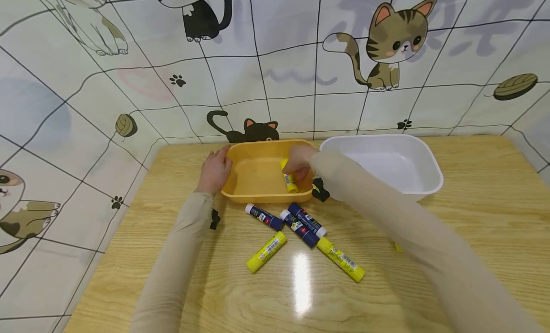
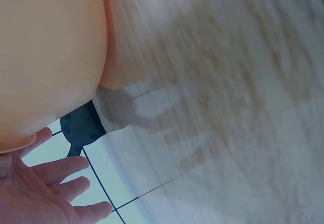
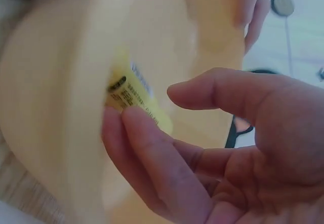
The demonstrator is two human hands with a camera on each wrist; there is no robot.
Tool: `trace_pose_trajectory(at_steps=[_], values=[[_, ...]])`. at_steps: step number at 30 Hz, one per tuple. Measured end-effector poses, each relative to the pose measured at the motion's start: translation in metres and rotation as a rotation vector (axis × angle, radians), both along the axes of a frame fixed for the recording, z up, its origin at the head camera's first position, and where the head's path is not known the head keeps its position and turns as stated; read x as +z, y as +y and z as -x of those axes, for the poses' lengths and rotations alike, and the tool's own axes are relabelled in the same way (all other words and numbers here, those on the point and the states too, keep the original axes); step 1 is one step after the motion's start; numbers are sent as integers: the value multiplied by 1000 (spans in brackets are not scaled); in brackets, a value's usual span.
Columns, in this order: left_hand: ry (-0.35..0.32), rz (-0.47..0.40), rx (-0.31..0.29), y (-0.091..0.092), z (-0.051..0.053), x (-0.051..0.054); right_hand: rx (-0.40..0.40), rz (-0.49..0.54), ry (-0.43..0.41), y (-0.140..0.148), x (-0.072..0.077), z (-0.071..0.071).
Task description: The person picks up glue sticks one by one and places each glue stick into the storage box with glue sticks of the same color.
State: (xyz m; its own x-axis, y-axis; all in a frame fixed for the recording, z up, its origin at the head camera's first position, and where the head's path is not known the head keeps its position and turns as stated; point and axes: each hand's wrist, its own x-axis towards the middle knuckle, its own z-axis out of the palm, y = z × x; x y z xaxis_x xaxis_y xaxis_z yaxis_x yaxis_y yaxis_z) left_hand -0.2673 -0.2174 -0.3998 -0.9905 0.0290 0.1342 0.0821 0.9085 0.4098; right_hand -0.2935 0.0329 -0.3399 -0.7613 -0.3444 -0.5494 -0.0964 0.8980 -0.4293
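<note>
A yellow glue stick point(image 1: 291, 182) lies in the orange basin point(image 1: 251, 198), near its right end. My right hand point(image 1: 301, 161) is inside the basin at this glue stick. In the right wrist view the thumb stands apart from the bent fingers point(image 3: 157, 158), and the yellow glue stick point(image 3: 136, 95) lies beyond the fingertips, not pinched. My left hand point(image 1: 215, 171) rests at the basin's left rim. Its fingers point(image 2: 63, 171) are spread and fairly straight along the outside in the left wrist view; the thumb is mostly hidden there.
Right of the orange basin stands a white basin point(image 1: 404, 163), partly behind my right forearm. In front lie three dark blue glue sticks point(image 1: 264, 216) and two yellow glue sticks point(image 1: 266, 252). Another yellow piece point(image 1: 398, 247) peeks from under the right sleeve. A cat-patterned cloth point(image 1: 283, 84) backs the table.
</note>
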Motion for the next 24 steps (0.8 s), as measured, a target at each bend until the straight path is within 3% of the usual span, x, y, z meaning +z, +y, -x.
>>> trace_pose_trajectory(at_steps=[8,15,24], values=[[7,5,-6,1,-1,1,129,42,54,6,14,-30],[13,11,-10,1,0,2,276,56,128,19,17,-43],[7,24,-18,2,0,2,268,154,224,34,16,-55]])
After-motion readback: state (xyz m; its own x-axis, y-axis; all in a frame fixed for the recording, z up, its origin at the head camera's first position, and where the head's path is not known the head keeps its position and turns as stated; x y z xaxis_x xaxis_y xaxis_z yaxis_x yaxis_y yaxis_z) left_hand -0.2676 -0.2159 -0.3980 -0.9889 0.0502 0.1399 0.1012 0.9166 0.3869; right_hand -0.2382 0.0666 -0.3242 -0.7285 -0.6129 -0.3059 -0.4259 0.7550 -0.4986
